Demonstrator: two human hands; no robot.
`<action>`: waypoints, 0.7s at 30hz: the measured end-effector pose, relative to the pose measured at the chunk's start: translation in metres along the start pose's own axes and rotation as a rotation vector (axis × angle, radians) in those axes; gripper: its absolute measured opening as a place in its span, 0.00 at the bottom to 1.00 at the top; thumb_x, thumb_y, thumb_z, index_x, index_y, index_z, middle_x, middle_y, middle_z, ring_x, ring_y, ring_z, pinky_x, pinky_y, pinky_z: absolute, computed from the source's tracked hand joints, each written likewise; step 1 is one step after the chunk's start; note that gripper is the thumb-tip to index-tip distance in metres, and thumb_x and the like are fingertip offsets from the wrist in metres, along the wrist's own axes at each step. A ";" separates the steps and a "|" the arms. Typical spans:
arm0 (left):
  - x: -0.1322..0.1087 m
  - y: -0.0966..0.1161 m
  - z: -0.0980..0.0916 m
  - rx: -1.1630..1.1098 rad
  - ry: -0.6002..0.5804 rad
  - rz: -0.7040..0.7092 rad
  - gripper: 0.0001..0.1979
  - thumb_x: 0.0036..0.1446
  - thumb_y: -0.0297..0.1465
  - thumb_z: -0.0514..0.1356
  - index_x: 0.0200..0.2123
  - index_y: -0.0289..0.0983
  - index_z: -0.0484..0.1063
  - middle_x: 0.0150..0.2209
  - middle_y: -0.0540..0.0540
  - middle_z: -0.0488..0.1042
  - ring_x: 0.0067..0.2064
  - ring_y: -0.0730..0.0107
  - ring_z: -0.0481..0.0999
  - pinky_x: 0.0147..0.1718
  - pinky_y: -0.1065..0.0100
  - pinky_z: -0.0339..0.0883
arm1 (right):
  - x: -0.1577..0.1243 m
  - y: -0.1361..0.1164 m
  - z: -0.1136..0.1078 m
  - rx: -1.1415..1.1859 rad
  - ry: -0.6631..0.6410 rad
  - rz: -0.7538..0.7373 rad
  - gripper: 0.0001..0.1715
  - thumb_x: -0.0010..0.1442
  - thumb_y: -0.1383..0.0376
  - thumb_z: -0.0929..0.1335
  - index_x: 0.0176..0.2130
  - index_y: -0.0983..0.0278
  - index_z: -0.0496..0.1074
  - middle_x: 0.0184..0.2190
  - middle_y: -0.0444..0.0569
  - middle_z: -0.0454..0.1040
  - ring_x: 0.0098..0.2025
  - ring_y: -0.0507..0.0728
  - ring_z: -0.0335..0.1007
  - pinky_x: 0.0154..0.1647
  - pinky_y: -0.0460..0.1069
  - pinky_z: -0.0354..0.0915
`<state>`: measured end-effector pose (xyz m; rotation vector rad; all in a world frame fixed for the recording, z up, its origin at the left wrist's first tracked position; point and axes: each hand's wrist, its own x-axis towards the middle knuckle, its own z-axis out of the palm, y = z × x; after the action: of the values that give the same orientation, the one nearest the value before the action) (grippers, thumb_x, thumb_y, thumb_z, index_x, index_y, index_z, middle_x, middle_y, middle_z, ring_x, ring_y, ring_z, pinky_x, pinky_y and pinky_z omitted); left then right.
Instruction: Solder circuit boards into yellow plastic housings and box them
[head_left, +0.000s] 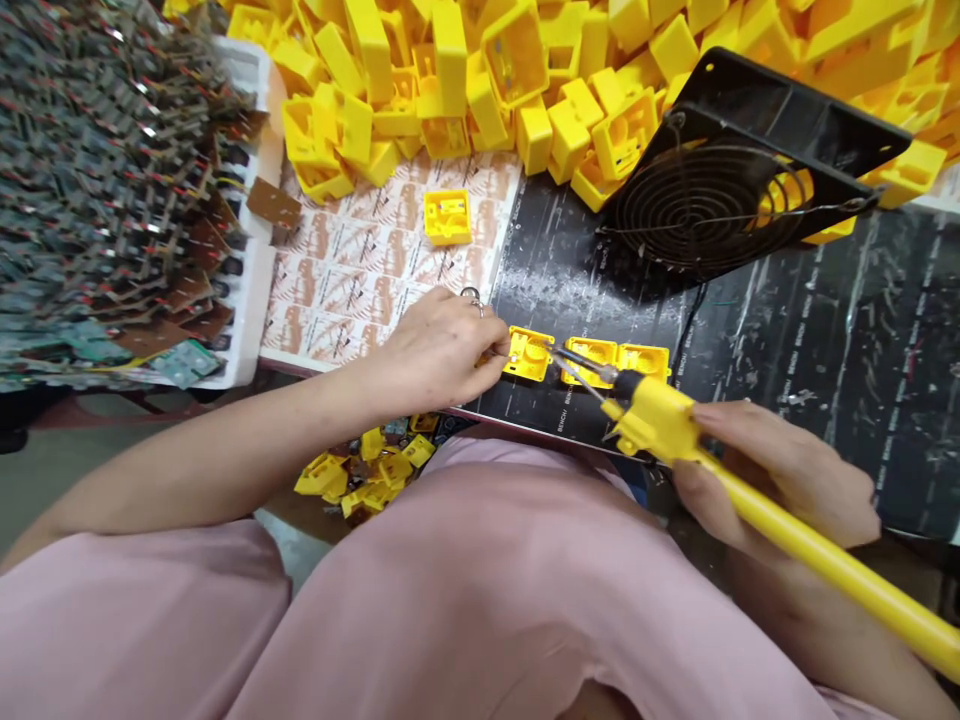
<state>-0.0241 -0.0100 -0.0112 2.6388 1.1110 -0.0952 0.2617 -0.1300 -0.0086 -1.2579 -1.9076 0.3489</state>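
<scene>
My left hand [439, 345] rests on the bench edge, fingers closed and pinched against a small yellow plastic housing [529, 354]; whether a thin wire sits in the pinch is too small to tell. My right hand [765, 470] grips a yellow soldering iron [675, 425] by its handle, and the metal tip [570, 362] points at that housing. Two more yellow housings [616, 360] lie side by side just right of it on the black mat [810, 340].
A big heap of yellow housings [480, 80] fills the back. A black fan [720, 190] leans in front of it. A white tray of circuit boards [112, 190] stands at left. One housing [447, 216] lies on printed paper. Yellow parts [367, 470] lie on the floor.
</scene>
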 end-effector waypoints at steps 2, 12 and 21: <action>0.003 0.001 -0.003 0.016 -0.032 0.003 0.11 0.60 0.30 0.57 0.33 0.37 0.80 0.30 0.46 0.82 0.34 0.60 0.79 0.39 0.60 0.63 | 0.007 -0.002 0.005 0.083 -0.021 -0.140 0.28 0.60 0.69 0.78 0.58 0.57 0.75 0.32 0.42 0.82 0.31 0.56 0.81 0.29 0.48 0.79; 0.011 0.004 -0.009 0.007 -0.054 0.026 0.09 0.57 0.29 0.57 0.27 0.37 0.75 0.28 0.47 0.79 0.34 0.61 0.78 0.42 0.58 0.61 | 0.020 0.000 0.013 0.052 -0.160 -0.350 0.14 0.59 0.70 0.79 0.40 0.61 0.74 0.31 0.44 0.81 0.30 0.52 0.79 0.32 0.44 0.78; 0.016 0.005 -0.014 0.052 -0.144 0.005 0.09 0.58 0.29 0.57 0.28 0.38 0.75 0.31 0.46 0.81 0.38 0.56 0.80 0.41 0.56 0.61 | 0.029 -0.011 -0.007 -0.125 -0.241 -0.271 0.15 0.74 0.62 0.68 0.33 0.62 0.73 0.28 0.46 0.79 0.29 0.48 0.78 0.35 0.42 0.78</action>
<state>-0.0095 0.0016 0.0007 2.6322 1.0681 -0.3126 0.2551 -0.1112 0.0163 -1.0542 -2.3043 0.2509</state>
